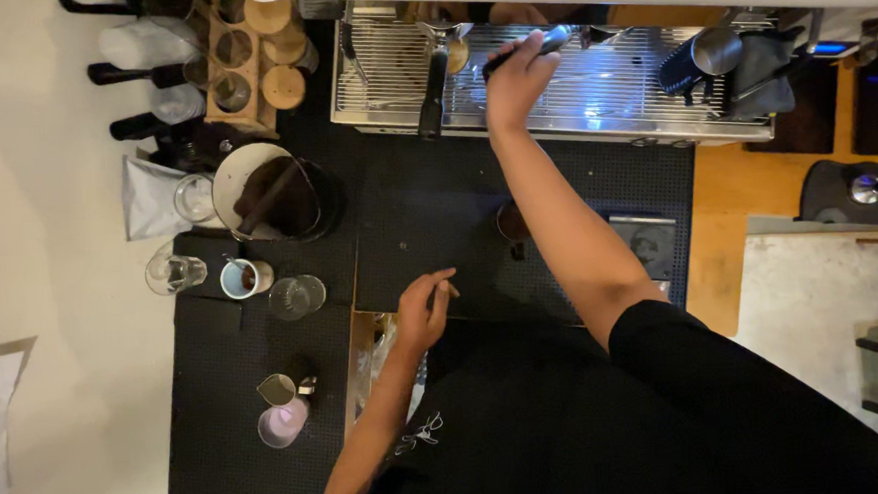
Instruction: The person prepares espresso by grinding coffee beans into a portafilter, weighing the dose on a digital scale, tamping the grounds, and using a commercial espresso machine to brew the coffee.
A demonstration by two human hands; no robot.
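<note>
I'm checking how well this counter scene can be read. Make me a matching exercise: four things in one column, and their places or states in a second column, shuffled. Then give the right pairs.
Things:
1. right hand
2. left hand
3. small metal pitcher
4. clear glass

Places or states:
A. stands on the black mat, near the bottom left
B. raised to the espresso machine, gripping a dark handle
C. rests on the edge of the black counter mat
D. stands beside a small white cup

Pairs: 1-B, 2-C, 3-A, 4-D
</note>
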